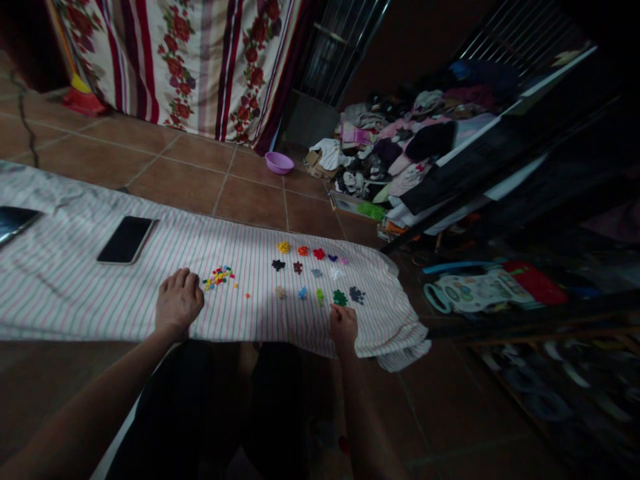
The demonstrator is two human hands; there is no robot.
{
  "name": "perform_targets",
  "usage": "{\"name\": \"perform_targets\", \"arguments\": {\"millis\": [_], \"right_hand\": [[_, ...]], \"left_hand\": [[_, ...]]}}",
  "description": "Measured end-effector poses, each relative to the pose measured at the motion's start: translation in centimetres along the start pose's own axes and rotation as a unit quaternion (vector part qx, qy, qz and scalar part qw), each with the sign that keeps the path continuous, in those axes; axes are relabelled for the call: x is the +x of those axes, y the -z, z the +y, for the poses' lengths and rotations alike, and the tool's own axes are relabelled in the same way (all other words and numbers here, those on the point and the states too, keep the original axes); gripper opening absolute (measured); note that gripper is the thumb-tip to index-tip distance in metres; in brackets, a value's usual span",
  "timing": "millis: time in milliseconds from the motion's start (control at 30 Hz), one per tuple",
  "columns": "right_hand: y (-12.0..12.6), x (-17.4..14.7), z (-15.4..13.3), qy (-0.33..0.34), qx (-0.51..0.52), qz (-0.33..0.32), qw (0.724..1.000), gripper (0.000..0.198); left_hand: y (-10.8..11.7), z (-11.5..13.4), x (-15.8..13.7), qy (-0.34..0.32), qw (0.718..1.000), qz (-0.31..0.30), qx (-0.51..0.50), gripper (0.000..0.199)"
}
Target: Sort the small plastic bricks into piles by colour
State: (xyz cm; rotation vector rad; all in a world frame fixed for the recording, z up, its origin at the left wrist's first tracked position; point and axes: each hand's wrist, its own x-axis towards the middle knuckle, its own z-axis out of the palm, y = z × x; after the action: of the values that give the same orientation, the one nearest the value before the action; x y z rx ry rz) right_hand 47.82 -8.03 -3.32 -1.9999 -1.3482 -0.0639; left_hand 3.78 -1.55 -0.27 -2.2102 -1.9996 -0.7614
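Note:
My left hand [179, 300] lies palm down on the striped cloth [235, 233], its fingers resting loosely and holding nothing visible. Just right of it is a mixed heap of small coloured pieces [217, 279], with a few strays beside it. My right hand [344, 325] is closed in a pinch at the near edge of the dark green pile [339, 297]; whatever is between the fingertips is too small to make out. Around it sit small single-colour piles, among them lime green [320, 296], dark grey [357, 295], white [337, 273], red [319, 254] and yellow [283, 247].
A phone [127, 240] lies on the cloth to the left, with another dark device [15, 221] at the far left edge. Beyond, on the tiled floor, are a purple basin [279, 163] and a heap of clothes [390, 143]. A flowered curtain [200, 67] hangs behind.

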Motion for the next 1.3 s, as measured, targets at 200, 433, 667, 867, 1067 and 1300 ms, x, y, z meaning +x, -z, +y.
{"name": "perform_targets", "arguments": {"millis": [200,433,667,867,1067,1300], "right_hand": [[-0.2,0.2,0.3,0.032,-0.005,0.011,0.999,0.037],[-0.5,-0.6,-2.8,0.081,0.045,0.017,0.996,0.037],[-4.1,-4.0,-11.8,0.139,0.168,-0.142,0.965,0.026],[-6.9,-5.2,-17.9,0.149,0.088,-0.229,0.958,0.025],[-9.0,-5.2,-20.8,0.17,0.036,-0.239,0.955,0.023],[-11.6,-5.7,-23.8,0.224,0.11,-0.23,0.941,0.028]], "left_hand": [[0.0,0.0,0.1,-0.003,1.0,-0.008,0.004,0.025],[-0.5,-0.2,0.0,-0.012,1.0,0.009,0.026,0.026],[-0.8,-0.4,-0.1,-0.018,0.999,0.014,0.044,0.028],[-0.8,-0.4,0.0,-0.018,0.999,0.005,0.048,0.028],[-0.5,-0.1,0.1,-0.015,0.999,-0.002,0.05,0.027],[-0.2,0.2,0.2,-0.009,0.999,0.002,0.051,0.027]]}}
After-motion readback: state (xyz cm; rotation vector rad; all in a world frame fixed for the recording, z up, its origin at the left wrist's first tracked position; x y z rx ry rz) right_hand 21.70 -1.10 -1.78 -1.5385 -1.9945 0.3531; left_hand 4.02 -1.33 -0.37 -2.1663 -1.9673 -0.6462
